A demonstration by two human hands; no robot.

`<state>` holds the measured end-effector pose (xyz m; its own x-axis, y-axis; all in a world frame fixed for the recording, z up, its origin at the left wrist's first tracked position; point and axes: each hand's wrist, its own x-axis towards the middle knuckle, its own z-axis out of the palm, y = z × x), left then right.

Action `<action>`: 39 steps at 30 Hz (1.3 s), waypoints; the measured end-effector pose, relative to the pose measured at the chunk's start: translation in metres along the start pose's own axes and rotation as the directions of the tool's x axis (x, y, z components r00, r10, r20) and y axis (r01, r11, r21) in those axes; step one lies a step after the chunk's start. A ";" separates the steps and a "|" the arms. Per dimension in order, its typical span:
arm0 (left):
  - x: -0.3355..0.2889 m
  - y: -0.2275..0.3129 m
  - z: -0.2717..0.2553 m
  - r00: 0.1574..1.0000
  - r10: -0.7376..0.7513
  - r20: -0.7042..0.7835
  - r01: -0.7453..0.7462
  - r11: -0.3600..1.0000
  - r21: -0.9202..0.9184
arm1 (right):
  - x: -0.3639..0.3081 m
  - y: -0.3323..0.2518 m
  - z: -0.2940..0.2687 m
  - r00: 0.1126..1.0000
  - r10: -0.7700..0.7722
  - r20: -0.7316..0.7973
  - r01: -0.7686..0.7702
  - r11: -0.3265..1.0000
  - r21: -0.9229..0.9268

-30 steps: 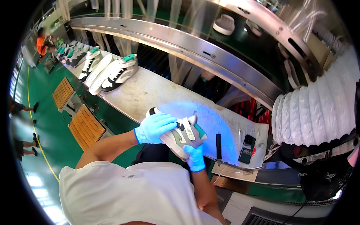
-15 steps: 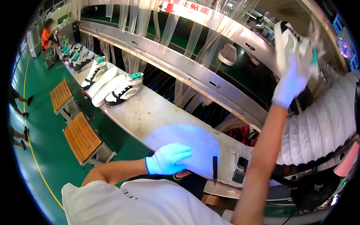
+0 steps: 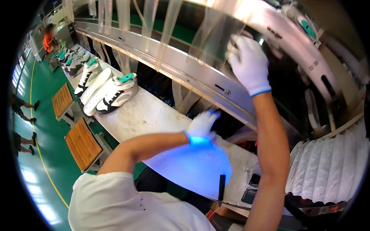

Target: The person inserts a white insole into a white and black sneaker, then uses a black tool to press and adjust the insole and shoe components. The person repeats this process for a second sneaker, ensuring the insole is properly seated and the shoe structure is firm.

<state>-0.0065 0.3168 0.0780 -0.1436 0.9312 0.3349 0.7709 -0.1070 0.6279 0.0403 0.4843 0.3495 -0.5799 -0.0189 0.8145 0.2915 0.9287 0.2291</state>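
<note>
My right hand (image 3: 248,63), in a white knit glove with a blue cuff, reaches into the conveyor opening past the clear strip curtain. Its fingers close round a pale shoe sole (image 3: 232,44), mostly hidden by the hand. My left hand (image 3: 201,125), gloved alike and blurred, hovers at the bench's inner edge with fingers apart and nothing visible in it. A white sneaker with teal lining (image 3: 302,23) rests on the machine at upper right. On the bench (image 3: 154,109), two white soles (image 3: 96,86) lie between white-and-black high-top sneakers (image 3: 115,94).
Blue light falls on the bench before me. A black stick-like tool (image 3: 222,186) and a dark handheld device (image 3: 251,188) lie at its right. A white ribbed duct (image 3: 327,165) stands further right. Wooden-topped stools (image 3: 83,144) line the left; people are beyond.
My right hand has left the sneaker at upper right and come left and lower to the conveyor opening. My left hand has moved up and right, away from the bench's near edge.
</note>
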 end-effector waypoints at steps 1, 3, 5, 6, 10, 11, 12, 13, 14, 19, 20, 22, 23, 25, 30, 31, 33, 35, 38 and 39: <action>0.033 0.000 0.014 0.990 0.060 -0.127 -0.047 0.994 0.102 | -0.014 0.012 0.014 0.995 0.062 0.072 -0.062 0.998 0.008; 0.103 -0.045 0.058 0.963 -0.121 0.240 0.055 0.963 0.266 | -0.008 0.017 0.013 0.958 0.209 0.197 -0.212 0.977 -0.003; 0.139 -0.125 0.111 0.995 0.089 -0.050 -0.080 0.983 0.163 | 0.005 0.003 0.010 0.935 0.195 0.297 -0.245 0.959 0.143; 0.159 -0.119 0.109 0.993 0.114 -0.027 -0.111 0.987 0.114 | -0.001 0.006 0.007 0.948 0.221 0.229 -0.234 0.972 0.030; 0.166 -0.108 0.077 0.999 0.019 -0.047 -0.021 0.999 -0.041 | -0.002 0.004 -0.012 0.876 0.340 0.342 -0.334 0.939 -0.080; 0.162 -0.103 0.066 0.997 -0.042 -0.067 0.031 0.988 -0.151 | -0.006 0.011 -0.010 0.916 0.279 0.288 -0.264 0.960 -0.092; 0.152 -0.103 0.053 0.984 -0.154 -0.091 0.113 0.929 -0.352 | -0.001 0.012 -0.008 0.887 0.306 0.346 -0.290 0.952 -0.097; 0.138 -0.103 0.040 0.957 -0.271 -0.101 0.160 0.788 -0.594 | 0.004 0.009 -0.006 0.855 0.325 0.405 -0.314 0.945 -0.095; 0.122 -0.101 0.027 0.924 -0.370 -0.093 0.151 0.577 -0.802 | 0.006 0.007 -0.003 0.845 0.336 0.415 -0.336 0.939 -0.076; -0.040 -0.026 -0.035 0.817 -0.492 0.302 0.159 -0.310 -0.937 | -0.016 0.026 0.009 0.904 0.283 0.320 -0.322 0.944 0.075; -0.083 0.026 -0.073 0.750 -0.538 0.385 0.222 -0.343 -0.913 | -0.009 0.011 0.000 0.846 0.392 0.361 -0.444 0.894 0.069; -0.153 0.014 -0.084 0.584 -0.636 0.504 0.143 -0.530 -0.836 | 0.001 0.003 0.005 0.843 0.392 0.369 -0.432 0.901 0.029; -0.181 0.012 -0.094 0.565 -0.618 0.547 0.133 -0.586 -0.799 | -0.001 0.001 0.005 0.838 0.393 0.378 -0.413 0.910 -0.031; -0.230 0.018 -0.129 0.674 -0.499 0.544 0.209 -0.578 -0.789 | 0.006 -0.019 -0.006 0.806 0.458 0.374 -0.434 0.888 -0.152; -0.299 0.023 -0.151 0.843 -0.347 0.411 0.189 -0.525 -0.830 | -0.023 0.021 -0.014 0.849 0.432 0.304 -0.428 0.900 -0.084; -0.300 0.045 -0.157 0.874 -0.448 0.188 0.102 -0.209 -0.973 | -0.032 0.009 -0.014 0.856 0.460 0.235 -0.467 0.884 -0.027; -0.298 0.109 -0.173 0.919 -0.294 -0.265 0.022 0.706 -0.707 | -0.049 0.005 -0.025 0.826 0.523 0.209 -0.535 0.845 -0.001; -0.284 0.147 -0.151 0.901 0.321 -0.293 -0.370 0.920 -0.128 | -0.065 -0.003 -0.040 0.794 0.593 0.136 -0.604 0.795 0.058; -0.222 0.152 -0.091 0.875 0.478 -0.070 -0.466 0.873 0.143 | -0.080 -0.027 -0.065 0.740 0.672 0.037 -0.669 0.729 0.148; -0.196 0.141 -0.070 0.952 0.301 0.058 -0.306 0.930 0.201 | -0.079 -0.039 -0.071 0.725 0.688 0.011 -0.677 0.711 0.191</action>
<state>0.0874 0.0946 0.1497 0.1310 0.8745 0.4671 0.8862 -0.3145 0.3402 0.1290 0.4228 0.3142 -0.2287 0.6297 0.7424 0.4541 0.7436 -0.4908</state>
